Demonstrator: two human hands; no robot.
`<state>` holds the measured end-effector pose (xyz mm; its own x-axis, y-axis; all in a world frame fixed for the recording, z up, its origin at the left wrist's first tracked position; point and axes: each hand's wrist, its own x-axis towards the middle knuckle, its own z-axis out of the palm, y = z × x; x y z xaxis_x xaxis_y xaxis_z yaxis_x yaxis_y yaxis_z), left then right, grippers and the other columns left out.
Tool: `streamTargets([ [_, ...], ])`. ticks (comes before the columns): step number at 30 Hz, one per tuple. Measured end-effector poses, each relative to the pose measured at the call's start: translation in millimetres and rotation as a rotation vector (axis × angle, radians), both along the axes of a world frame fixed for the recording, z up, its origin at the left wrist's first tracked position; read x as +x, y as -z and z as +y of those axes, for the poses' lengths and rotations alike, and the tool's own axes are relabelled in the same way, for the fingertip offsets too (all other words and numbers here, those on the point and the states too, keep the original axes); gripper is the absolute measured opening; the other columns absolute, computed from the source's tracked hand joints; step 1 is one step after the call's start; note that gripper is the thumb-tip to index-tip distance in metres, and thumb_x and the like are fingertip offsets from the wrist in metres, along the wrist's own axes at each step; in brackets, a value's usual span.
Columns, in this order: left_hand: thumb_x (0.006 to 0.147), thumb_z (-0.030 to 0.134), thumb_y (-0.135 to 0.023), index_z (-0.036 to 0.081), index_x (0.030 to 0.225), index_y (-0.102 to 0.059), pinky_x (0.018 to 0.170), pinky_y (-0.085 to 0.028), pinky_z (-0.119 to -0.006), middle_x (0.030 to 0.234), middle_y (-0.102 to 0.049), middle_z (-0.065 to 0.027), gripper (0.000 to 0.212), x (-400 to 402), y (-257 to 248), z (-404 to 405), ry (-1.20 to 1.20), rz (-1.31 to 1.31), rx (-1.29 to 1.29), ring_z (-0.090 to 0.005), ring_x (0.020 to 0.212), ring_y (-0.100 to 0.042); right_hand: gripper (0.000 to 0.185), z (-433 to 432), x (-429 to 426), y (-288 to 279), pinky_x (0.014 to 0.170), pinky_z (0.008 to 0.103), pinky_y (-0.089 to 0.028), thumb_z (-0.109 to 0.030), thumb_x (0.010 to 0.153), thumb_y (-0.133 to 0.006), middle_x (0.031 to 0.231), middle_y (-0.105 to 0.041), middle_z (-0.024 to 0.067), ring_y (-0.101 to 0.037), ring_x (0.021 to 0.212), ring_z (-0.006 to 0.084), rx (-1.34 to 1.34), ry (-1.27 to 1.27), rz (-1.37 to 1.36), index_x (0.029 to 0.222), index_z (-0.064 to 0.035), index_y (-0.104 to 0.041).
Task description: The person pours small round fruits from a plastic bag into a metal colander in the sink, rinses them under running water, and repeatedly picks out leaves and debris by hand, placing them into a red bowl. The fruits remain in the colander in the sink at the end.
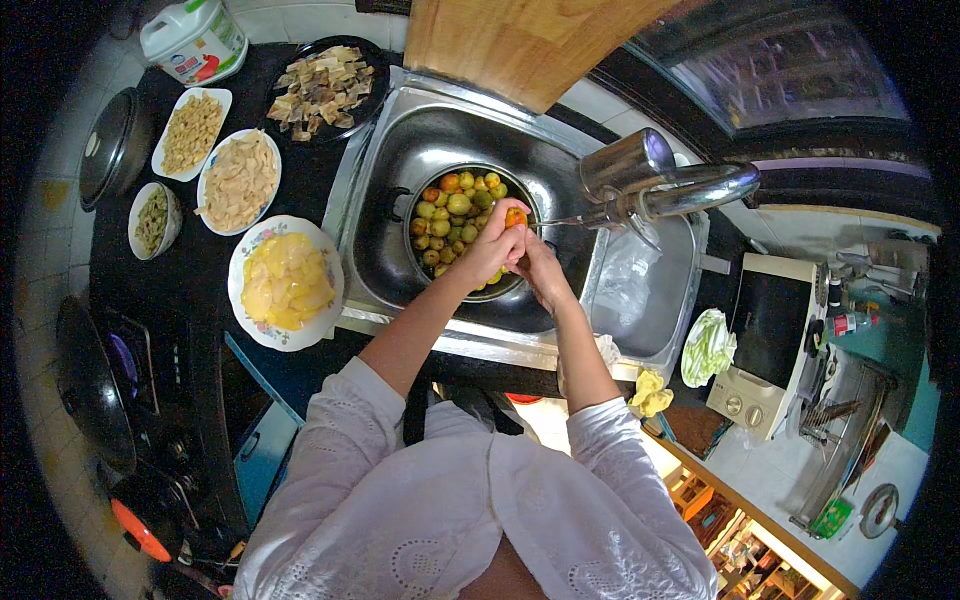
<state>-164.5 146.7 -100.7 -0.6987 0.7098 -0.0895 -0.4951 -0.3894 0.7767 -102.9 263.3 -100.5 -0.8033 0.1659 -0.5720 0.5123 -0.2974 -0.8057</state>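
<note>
An orange-red round fruit (515, 217) is held between my two hands, above a metal pot and beside the tap's outlet. My left hand (498, 241) wraps it from the left. My right hand (538, 268) closes against it from below right, its fingers partly hidden behind the left ones. A thin stream of water (555, 222) seems to run from the tap (637, 204) toward the fruit. Under my hands the pot (411, 247) stands in the large sink basin (382, 270). Many small green, yellow and reddish fruits (457, 204) fill it.
Left of the sink sit a floral plate of yellow slices (289, 281), an oval dish of pale flakes (240, 182), a dish of small pieces (191, 133) and a black plate of brown pieces (322, 86). A wooden board (517, 45) leans behind; a toaster oven (772, 330) stands right.
</note>
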Motion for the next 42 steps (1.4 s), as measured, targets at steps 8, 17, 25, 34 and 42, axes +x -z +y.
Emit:
streamTargets([
  [8, 0.087, 0.009, -0.036, 0.012, 0.111, -0.035, 0.042, -0.029, -0.021, 0.069, -0.038, -0.0006, 0.024, 6, 2, 11, 0.033, -0.174, -0.038, -0.0063, 0.051, -0.034, 0.032, 4, 6, -11, 0.085, 0.0234, -0.037, -0.028, 0.092, -0.043, 0.103, -0.054, 0.0025, -0.049, 0.094, 0.0109, 0.069, 0.166, 0.212, 0.111, -0.003, -0.051],
  [17, 0.086, 0.007, -0.032, 0.01, 0.109, -0.037, 0.041, -0.028, -0.02, 0.064, -0.037, 0.0013, 0.024, 31, -7, 8, 0.052, 0.293, -0.233, -0.0062, 0.047, -0.032, 0.035, -8, 32, -31, 0.095, 0.0264, -0.03, -0.018, 0.091, -0.041, 0.119, -0.045, 0.008, -0.042, 0.11, 0.0164, 0.173, 0.145, 0.327, 0.121, -0.0006, -0.044],
  [25, 0.089, 0.01, -0.04, 0.003, 0.106, -0.039, 0.066, -0.043, -0.025, 0.082, -0.048, -0.0064, 0.019, 46, -9, 22, -0.004, 0.465, -0.323, -0.012, 0.075, -0.05, 0.054, -5, 59, -64, 0.094, 0.0313, -0.034, 0.007, 0.07, -0.052, 0.122, -0.045, 0.0124, -0.043, 0.114, 0.0266, 0.722, -0.019, 0.551, 0.122, -0.0043, -0.043],
  [34, 0.086, 0.014, -0.05, 0.005, 0.128, -0.033, 0.058, -0.041, -0.027, 0.077, -0.053, -0.0047, 0.046, 25, -22, 6, -0.12, 0.395, -0.369, -0.0118, 0.061, -0.049, 0.027, 9, 8, -39, 0.065, 0.0232, -0.042, -0.013, 0.09, -0.047, 0.099, -0.052, 0.0076, -0.05, 0.076, 0.012, -0.543, 0.297, 0.404, 0.114, -0.0018, -0.044],
  [42, 0.078, 0.003, -0.054, 0.005, 0.117, -0.046, 0.074, -0.041, -0.029, 0.092, -0.046, -0.0111, 0.041, 10, -51, -11, -0.402, 0.842, -0.644, -0.0209, 0.085, -0.049, 0.025, 4, -26, -38, 0.049, 0.0195, -0.038, -0.019, 0.092, -0.031, 0.085, -0.051, 0.0085, -0.041, 0.057, 0.0085, -0.975, 0.217, 0.375, 0.099, -0.0014, -0.047],
])
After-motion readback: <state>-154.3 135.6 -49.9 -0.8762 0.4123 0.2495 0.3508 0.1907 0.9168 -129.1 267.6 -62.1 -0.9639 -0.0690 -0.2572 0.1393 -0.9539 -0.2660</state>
